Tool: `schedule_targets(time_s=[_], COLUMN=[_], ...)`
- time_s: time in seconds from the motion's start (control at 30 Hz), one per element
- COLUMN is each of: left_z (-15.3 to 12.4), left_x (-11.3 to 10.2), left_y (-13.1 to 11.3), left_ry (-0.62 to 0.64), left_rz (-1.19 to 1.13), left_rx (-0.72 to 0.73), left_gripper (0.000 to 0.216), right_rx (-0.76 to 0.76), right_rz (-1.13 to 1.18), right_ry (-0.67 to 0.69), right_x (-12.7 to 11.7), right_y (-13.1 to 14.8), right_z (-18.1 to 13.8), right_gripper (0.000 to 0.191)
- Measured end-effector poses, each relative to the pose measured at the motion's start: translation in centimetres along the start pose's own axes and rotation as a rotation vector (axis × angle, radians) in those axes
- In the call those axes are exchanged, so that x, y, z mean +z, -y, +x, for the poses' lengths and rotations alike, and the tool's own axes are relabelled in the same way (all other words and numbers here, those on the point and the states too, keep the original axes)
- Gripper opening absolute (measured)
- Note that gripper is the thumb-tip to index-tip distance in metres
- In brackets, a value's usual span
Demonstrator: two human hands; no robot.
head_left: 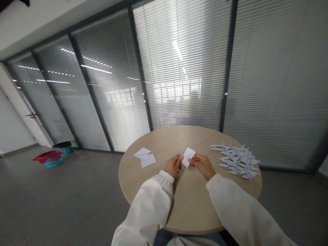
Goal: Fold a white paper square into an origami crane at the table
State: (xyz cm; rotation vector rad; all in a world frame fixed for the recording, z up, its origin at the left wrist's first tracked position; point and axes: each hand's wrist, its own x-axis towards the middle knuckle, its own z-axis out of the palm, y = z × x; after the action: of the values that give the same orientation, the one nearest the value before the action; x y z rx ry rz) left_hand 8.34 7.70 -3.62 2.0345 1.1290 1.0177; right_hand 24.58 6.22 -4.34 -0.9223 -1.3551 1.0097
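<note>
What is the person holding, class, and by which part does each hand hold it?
A white piece of paper: the left hand holds its left edge, the right hand its right side.

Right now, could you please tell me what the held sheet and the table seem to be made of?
Held sheet: probably paper, matte white; it looks thin, with straight edges.
Table: perhaps laminate or wood, smooth, low-sheen; pale tan with faint grain.

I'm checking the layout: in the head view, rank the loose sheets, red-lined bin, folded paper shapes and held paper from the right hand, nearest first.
1. Held paper: touching the right hand.
2. Folded paper shapes: table's right side.
3. Loose sheets: table's left side.
4. Red-lined bin: floor, far left.
</note>
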Motion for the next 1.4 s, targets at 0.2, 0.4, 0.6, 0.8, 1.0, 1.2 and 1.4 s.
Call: schedule_targets(time_s=[0.2, 0.4, 0.6, 0.8, 1.0, 1.2, 1.4], left_z=[0.12, 0.11, -0.14, 0.15, 0.17, 0.07, 0.35], left_x=[0.2, -0.17, -0.35, -0.12, -0.25, -0.27, -0.22], left_y=[0.21, -0.15, -0.22, -0.1, -0.04, -0.16, 0.04], left_ry=[-0.03, -0.066, -0.07, -0.07, -0.14, -0.136, -0.138], left_rz=[-0.037, 0.053, 0.103, 0.054, 0.163, 0.168, 0.095], left_rx=[0.025, 0.067, 0.109, 0.053, 0.091, 0.102, 0.084], left_gripper=[0.039, 0.04, 0.039, 0.04, 0.037, 0.036, 0.035], right_rx=[0.035, 0.047, 0.073, 0.082, 0.087, 0.089, 0.103], right_rz=[0.022, 0.038, 0.077, 0.056, 0.048, 0.036, 0.04], right_ry=[0.075, 0.122, 0.157, 0.173, 0.229, 0.248, 0.278], right_x=[0.17, 0.25, 0.32, 0.31, 0.53, 0.42, 0.49], right_y=[-0.2, -0.53, -0.41, -0.23, -0.45, -0.61, -0.89], right_z=[-0.06, -0.07, -0.17, -0.17, -0.34, -0.21, -0.26], right_gripper=[0.035, 0.038, 0.038, 0.036, 0.035, 0.037, 0.036])
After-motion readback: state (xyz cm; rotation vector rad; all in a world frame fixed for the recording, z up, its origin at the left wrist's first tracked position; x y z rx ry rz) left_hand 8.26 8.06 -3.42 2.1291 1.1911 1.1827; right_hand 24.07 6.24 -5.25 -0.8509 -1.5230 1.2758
